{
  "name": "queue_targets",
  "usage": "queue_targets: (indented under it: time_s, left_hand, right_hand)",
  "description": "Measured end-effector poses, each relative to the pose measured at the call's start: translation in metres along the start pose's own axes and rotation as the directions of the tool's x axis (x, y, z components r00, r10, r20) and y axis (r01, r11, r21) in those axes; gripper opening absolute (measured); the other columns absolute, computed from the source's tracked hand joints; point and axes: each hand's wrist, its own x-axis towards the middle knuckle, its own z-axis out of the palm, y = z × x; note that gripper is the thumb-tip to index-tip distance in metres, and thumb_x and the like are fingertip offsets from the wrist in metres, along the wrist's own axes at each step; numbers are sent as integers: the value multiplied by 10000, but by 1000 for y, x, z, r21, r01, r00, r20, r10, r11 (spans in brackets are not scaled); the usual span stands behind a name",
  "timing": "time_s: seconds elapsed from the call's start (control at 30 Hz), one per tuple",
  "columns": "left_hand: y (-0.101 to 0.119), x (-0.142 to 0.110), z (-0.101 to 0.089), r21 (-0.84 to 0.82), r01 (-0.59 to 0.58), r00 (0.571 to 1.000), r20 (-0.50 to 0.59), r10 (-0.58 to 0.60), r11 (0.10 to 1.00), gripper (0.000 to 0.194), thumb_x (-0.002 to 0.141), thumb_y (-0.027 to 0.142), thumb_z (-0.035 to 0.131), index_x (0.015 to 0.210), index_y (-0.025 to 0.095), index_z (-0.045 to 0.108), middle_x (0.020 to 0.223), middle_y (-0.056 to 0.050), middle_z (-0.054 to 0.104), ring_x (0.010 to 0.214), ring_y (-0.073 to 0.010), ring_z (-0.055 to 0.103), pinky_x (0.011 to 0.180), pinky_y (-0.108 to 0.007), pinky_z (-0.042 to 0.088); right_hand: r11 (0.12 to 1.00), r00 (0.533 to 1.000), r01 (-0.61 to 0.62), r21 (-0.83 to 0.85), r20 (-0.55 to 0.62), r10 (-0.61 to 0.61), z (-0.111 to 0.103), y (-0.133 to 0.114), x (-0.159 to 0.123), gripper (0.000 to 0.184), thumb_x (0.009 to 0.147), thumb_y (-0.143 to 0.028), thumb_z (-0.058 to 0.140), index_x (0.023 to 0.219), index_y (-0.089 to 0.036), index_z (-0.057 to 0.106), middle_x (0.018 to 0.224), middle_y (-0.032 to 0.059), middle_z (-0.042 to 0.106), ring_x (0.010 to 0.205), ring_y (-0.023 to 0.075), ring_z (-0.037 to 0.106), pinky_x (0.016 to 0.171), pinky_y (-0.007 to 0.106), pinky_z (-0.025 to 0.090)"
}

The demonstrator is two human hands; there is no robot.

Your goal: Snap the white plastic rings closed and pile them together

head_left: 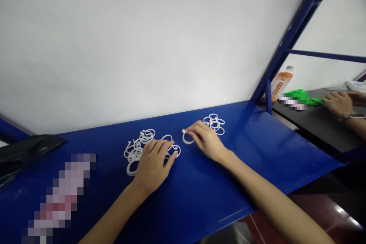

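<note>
My left hand lies palm down on the blue shelf, its fingers spread over a loose pile of white plastic rings, fingertips touching one ring. My right hand rests further right with its fingers curled around a single white ring. Just beyond that hand lies a smaller cluster of white rings.
A black bag lies at the shelf's left end beside a blurred patch. Blue frame posts rise at the right. Past them, another person's hands work on a dark table with green items and an orange bottle.
</note>
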Motion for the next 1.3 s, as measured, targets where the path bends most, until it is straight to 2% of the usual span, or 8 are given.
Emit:
queue_targets:
  time_s: [0.13, 0.3, 0.47, 0.67, 0.83, 0.97, 1.1, 1.3]
  left_hand:
    - [-4, -2, 3, 50, -65, 985, 166, 56, 997, 230, 916, 265, 601, 1141, 224, 633, 1096, -51, 673, 1032, -260, 575, 948, -445, 423]
    - [-7, -2, 3, 57, -83, 984, 161, 73, 995, 114, 937, 209, 551, 974, 207, 659, 966, -42, 676, 959, -242, 573, 902, -427, 433]
    - [-9, 0, -2, 13, -84, 993, 87, 83, 996, 92, 946, 222, 561, 932, 204, 650, 917, -27, 679, 923, -226, 571, 884, -409, 428]
    - [-9, 1, -5, -59, -80, 997, 1, 80, 995, 108, 955, 235, 569, 910, 211, 664, 925, -13, 693, 918, -200, 589, 908, -388, 432]
    - [-7, 3, -8, -38, -96, 994, -62, 94, 995, 140, 960, 214, 556, 960, 221, 695, 979, -26, 696, 938, -198, 597, 916, -390, 459]
    - [-5, 3, -10, -21, -129, 988, -84, 127, 991, 187, 958, 184, 546, 974, 251, 720, 1006, -32, 685, 961, -202, 594, 915, -392, 487]
    - [-5, 1, -8, -57, -185, 982, -55, 182, 981, 295, 960, 106, 489, 977, 279, 727, 1044, -37, 655, 994, -194, 583, 883, -353, 521]
    - [-4, 1, -5, -117, -135, 991, -35, 132, 984, 243, 975, 152, 490, 1143, 231, 647, 1038, -51, 649, 992, -188, 606, 918, -355, 520]
  right_hand:
    - [928, 928, -280, -245, -316, 196, -24, 41, 2, 189, 974, -222, 504, 1014, -181, 684, 966, 81, 657, 780, 180, 617, 780, 324, 506]
    - [756, 831, -526, -390, -425, 359, -47, 85, -5, 180, 929, -239, 547, 1017, -186, 695, 912, 62, 705, 830, 223, 597, 788, 347, 472]
    - [673, 801, -588, -449, -441, 405, -48, 95, -10, 166, 919, -267, 553, 959, -186, 692, 956, 80, 715, 921, 262, 566, 792, 356, 457]
    - [689, 843, -510, -515, -460, 280, -45, 86, -7, 188, 937, -273, 546, 971, -169, 699, 969, 105, 690, 947, 281, 526, 848, 385, 455]
    - [850, 917, -316, -420, -365, 160, -28, 52, -1, 163, 960, -274, 551, 978, -187, 687, 976, 85, 685, 941, 249, 549, 893, 388, 457]
    - [981, 983, -172, -87, -78, 165, -3, 17, -1, 196, 975, -347, 563, 1033, -198, 677, 945, 48, 697, 835, 176, 618, 822, 327, 489]
    - [966, 968, -225, 126, 146, 206, 14, -2, -5, 213, 969, -341, 571, 1091, -191, 660, 879, 17, 703, 733, 130, 627, 693, 256, 486]
    - [960, 966, -237, 149, 138, 217, 13, 0, -6, 109, 944, -213, 549, 995, -180, 640, 793, 0, 675, 664, 114, 607, 640, 230, 469]
